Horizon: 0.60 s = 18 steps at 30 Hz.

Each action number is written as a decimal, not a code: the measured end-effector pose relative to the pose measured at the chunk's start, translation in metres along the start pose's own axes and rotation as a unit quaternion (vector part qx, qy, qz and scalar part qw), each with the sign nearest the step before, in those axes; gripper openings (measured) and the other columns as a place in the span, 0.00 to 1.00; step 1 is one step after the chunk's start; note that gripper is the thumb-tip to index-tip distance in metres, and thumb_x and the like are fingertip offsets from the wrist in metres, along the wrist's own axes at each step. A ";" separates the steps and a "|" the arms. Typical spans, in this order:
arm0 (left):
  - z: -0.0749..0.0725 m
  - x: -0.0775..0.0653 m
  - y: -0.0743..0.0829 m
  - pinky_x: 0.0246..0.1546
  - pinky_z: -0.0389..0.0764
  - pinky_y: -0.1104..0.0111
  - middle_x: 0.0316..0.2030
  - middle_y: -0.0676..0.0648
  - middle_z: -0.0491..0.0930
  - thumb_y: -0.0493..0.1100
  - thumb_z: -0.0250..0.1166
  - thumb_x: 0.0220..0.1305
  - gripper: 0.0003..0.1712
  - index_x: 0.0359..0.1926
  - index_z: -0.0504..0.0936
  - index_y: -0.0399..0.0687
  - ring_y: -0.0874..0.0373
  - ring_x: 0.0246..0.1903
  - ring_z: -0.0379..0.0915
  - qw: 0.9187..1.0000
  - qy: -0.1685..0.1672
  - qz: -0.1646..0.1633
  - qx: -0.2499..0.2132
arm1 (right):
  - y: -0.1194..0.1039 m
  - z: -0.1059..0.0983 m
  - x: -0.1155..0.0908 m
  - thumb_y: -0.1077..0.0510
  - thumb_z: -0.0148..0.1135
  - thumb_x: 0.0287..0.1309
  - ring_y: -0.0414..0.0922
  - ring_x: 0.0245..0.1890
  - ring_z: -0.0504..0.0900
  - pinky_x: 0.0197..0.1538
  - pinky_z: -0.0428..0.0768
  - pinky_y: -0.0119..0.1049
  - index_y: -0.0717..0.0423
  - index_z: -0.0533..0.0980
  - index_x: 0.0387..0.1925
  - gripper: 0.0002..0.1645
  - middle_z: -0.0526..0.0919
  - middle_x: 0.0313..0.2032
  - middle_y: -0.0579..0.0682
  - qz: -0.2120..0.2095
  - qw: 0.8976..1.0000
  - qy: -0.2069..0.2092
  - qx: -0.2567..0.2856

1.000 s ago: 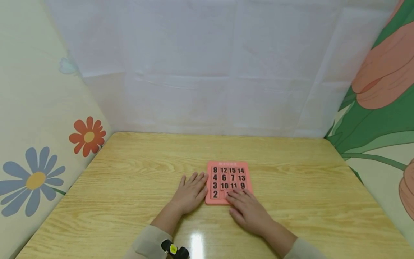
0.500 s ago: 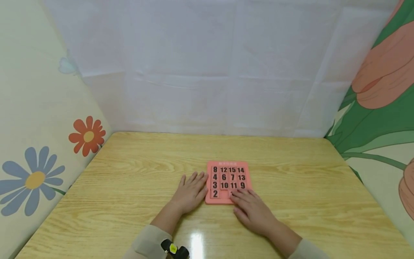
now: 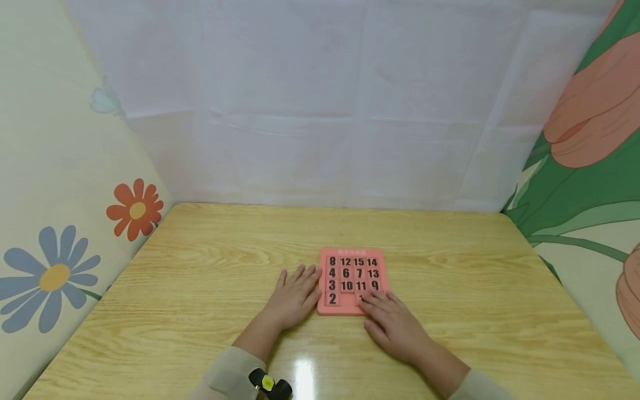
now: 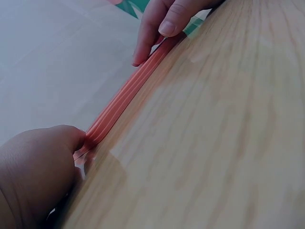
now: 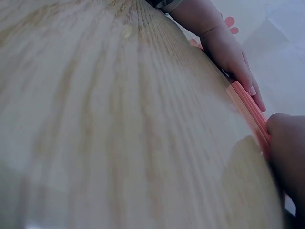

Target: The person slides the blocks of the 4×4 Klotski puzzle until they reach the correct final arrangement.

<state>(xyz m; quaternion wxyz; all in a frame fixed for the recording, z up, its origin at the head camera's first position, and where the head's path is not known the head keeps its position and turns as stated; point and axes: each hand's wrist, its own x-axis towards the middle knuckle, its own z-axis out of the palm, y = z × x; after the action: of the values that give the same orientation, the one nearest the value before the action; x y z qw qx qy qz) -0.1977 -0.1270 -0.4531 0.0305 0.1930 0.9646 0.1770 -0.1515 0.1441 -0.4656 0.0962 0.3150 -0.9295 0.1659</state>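
A pink sliding number puzzle [image 3: 351,253] lies flat on the wooden table, its square tiles bearing black numbers. The bottom row shows a 2 tile [image 3: 332,299] at the left, then a vacant slot, then a tile [image 3: 361,300] partly under fingertips. My left hand [image 3: 295,300] lies palm down with fingers spread, fingertips at the frame's left edge. My right hand [image 3: 395,328] reaches over the lower right corner with fairly straight fingers, fingertips on the bottom-row tile. That hand hides the corner. In the left wrist view the puzzle's ridged side [image 4: 119,105] shows between both hands.
The wooden table [image 3: 225,239] carries the puzzle near its middle. A white sheet [image 3: 300,111] hangs behind it, and flower-patterned walls [image 3: 45,155] stand on both sides. A black wristband [image 3: 270,384] with a yellow piece sits on the left cuff.
My right hand has shifted slightly right, and the tile under its fingertips has slid right with it. The vacant slot beside the 2 now shows fully. My left hand stays put.
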 end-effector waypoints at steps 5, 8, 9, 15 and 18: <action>0.000 0.000 0.000 0.75 0.36 0.42 0.76 0.45 0.54 0.55 0.43 0.77 0.32 0.75 0.57 0.48 0.44 0.77 0.43 1.000 0.001 -0.001 0.001 | -0.003 -0.001 0.002 0.49 0.56 0.66 0.49 0.69 0.69 0.74 0.60 0.52 0.51 0.75 0.63 0.26 0.75 0.65 0.49 -0.002 1.000 0.004 0.003; -0.001 0.000 0.000 0.75 0.36 0.42 0.76 0.45 0.53 0.55 0.43 0.77 0.32 0.75 0.57 0.48 0.44 0.77 0.43 1.000 0.000 -0.002 0.000 | -0.008 0.000 0.006 0.49 0.55 0.66 0.49 0.69 0.69 0.73 0.61 0.52 0.52 0.75 0.63 0.26 0.75 0.65 0.49 -0.010 1.000 0.002 -0.001; -0.001 0.000 0.000 0.75 0.36 0.42 0.76 0.45 0.53 0.55 0.43 0.77 0.32 0.75 0.57 0.48 0.44 0.77 0.42 1.000 0.000 -0.002 0.000 | -0.010 0.000 0.008 0.48 0.55 0.67 0.49 0.69 0.69 0.73 0.61 0.52 0.52 0.74 0.63 0.26 0.75 0.65 0.49 -0.013 1.000 -0.001 -0.003; 0.000 -0.001 0.001 0.75 0.36 0.42 0.76 0.45 0.54 0.55 0.43 0.77 0.32 0.75 0.58 0.49 0.44 0.77 0.42 1.000 0.000 -0.002 0.002 | -0.023 0.004 0.019 0.47 0.52 0.69 0.48 0.72 0.65 0.75 0.59 0.51 0.51 0.71 0.66 0.28 0.72 0.68 0.48 -0.016 0.999 -0.032 0.006; 0.000 -0.001 0.001 0.75 0.36 0.42 0.76 0.45 0.54 0.55 0.43 0.77 0.32 0.75 0.58 0.49 0.44 0.77 0.42 1.000 -0.003 -0.003 0.001 | -0.029 0.005 0.024 0.46 0.50 0.70 0.48 0.73 0.63 0.76 0.57 0.51 0.50 0.69 0.68 0.29 0.70 0.70 0.47 -0.019 0.999 -0.047 0.014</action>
<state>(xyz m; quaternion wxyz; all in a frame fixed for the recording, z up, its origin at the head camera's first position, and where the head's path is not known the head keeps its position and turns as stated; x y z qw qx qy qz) -0.1966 -0.1267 -0.4525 0.0340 0.1909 0.9652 0.1752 -0.1528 0.1068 -0.4565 0.0511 0.3409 -0.9246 0.1619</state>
